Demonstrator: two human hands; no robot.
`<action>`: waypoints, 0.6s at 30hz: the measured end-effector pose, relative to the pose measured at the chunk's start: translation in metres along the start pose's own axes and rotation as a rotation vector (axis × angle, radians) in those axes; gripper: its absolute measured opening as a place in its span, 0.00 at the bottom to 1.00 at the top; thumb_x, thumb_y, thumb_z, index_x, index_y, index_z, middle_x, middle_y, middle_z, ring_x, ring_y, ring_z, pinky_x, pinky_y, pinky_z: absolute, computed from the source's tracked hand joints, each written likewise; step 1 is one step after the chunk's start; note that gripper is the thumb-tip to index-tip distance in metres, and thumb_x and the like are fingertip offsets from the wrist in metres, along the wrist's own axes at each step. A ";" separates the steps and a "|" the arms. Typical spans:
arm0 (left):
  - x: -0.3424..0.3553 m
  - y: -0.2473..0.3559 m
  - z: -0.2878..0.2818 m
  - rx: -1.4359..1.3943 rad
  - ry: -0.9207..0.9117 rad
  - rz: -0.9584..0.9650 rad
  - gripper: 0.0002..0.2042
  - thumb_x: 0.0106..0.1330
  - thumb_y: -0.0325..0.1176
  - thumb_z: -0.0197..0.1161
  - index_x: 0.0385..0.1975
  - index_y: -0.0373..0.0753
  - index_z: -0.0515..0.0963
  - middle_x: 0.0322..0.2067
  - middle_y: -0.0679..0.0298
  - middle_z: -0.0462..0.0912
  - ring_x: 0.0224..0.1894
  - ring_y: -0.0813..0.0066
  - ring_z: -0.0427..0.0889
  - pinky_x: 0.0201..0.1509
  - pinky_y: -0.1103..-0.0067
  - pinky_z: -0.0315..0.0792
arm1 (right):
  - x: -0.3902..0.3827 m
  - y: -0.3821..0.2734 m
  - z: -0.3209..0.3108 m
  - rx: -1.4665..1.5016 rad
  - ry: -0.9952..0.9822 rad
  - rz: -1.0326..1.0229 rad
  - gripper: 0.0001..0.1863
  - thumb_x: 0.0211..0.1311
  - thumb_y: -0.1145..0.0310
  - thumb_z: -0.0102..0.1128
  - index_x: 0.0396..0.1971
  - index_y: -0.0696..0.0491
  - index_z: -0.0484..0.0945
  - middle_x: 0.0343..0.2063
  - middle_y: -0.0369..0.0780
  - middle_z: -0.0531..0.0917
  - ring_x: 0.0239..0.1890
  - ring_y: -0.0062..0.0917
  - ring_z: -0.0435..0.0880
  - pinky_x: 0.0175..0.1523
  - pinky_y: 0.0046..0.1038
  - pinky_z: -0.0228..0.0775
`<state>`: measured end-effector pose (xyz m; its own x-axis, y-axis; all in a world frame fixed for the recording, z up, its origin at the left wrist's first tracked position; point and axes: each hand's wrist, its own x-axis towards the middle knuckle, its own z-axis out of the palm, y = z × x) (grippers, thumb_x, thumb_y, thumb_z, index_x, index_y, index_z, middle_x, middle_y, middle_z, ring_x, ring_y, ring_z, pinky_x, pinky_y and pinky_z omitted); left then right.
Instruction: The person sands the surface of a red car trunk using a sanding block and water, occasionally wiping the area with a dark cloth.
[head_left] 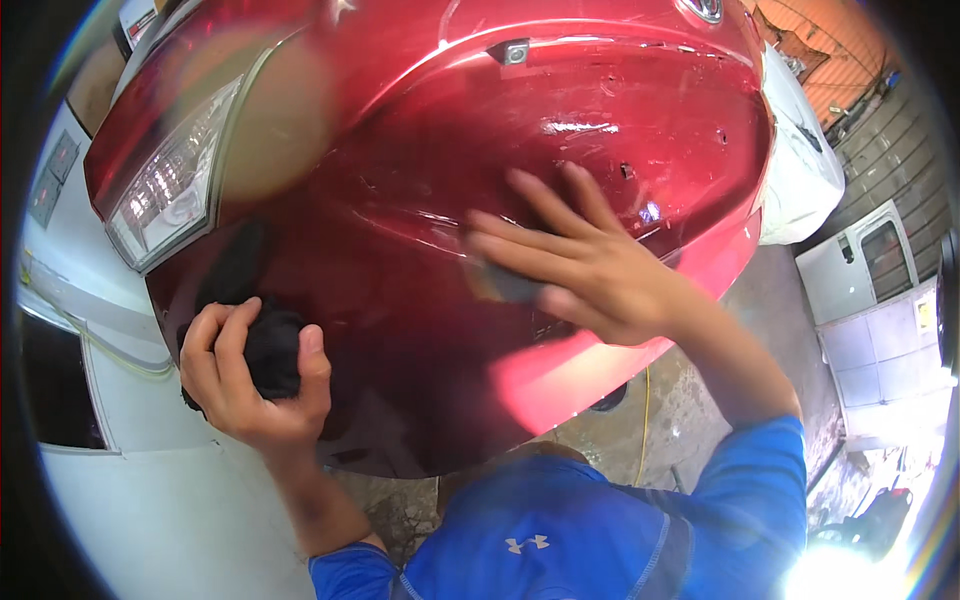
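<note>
A glossy red car body panel (400, 330) fills the middle, with chips, small holes and scratches on its right part. My left hand (255, 370) is closed around a bunched black cloth (272, 350) at the panel's left side, below the clear lamp (180, 185). My right hand (590, 270) lies on the panel right of centre, fingers spread and a little blurred. Between its thumb and index finger shows a dark grey patch (510, 285); I cannot tell whether it is a thin pad or a reflection.
A small square camera-like part (515, 52) sits on the upper panel edge. White covering (803, 150) hangs at the car's right side. A white vehicle (170, 520) stands close on the left. A yellow hose or cord (645, 420) runs over the concrete floor. A loose white door (870, 255) leans at right.
</note>
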<state>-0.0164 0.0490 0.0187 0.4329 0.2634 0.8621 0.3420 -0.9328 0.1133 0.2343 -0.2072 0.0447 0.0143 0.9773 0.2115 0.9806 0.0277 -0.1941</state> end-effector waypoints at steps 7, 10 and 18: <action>0.007 0.013 0.011 -0.006 0.014 -0.015 0.19 0.59 0.42 0.75 0.44 0.35 0.85 0.48 0.55 0.83 0.51 0.51 0.83 0.59 0.61 0.74 | 0.027 0.011 -0.015 -0.121 -0.002 -0.044 0.31 0.84 0.52 0.38 0.81 0.44 0.59 0.80 0.36 0.63 0.85 0.48 0.41 0.82 0.64 0.18; 0.002 0.002 0.008 -0.014 0.043 -0.018 0.20 0.57 0.45 0.75 0.42 0.37 0.86 0.46 0.56 0.82 0.48 0.54 0.82 0.57 0.62 0.73 | 0.022 0.010 -0.016 -0.086 -0.066 -0.012 0.31 0.84 0.50 0.36 0.80 0.44 0.62 0.80 0.34 0.62 0.85 0.48 0.40 0.82 0.63 0.17; 0.008 0.014 0.014 -0.024 0.044 -0.039 0.19 0.59 0.43 0.75 0.43 0.35 0.86 0.46 0.55 0.83 0.49 0.52 0.83 0.58 0.62 0.74 | 0.045 0.014 -0.022 -0.246 0.012 -0.048 0.29 0.83 0.53 0.40 0.79 0.41 0.64 0.80 0.32 0.64 0.85 0.49 0.41 0.82 0.63 0.18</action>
<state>0.0034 0.0417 0.0203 0.3818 0.2892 0.8778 0.3377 -0.9278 0.1588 0.2535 -0.1672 0.0728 -0.0325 0.9735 0.2264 0.9983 0.0205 0.0552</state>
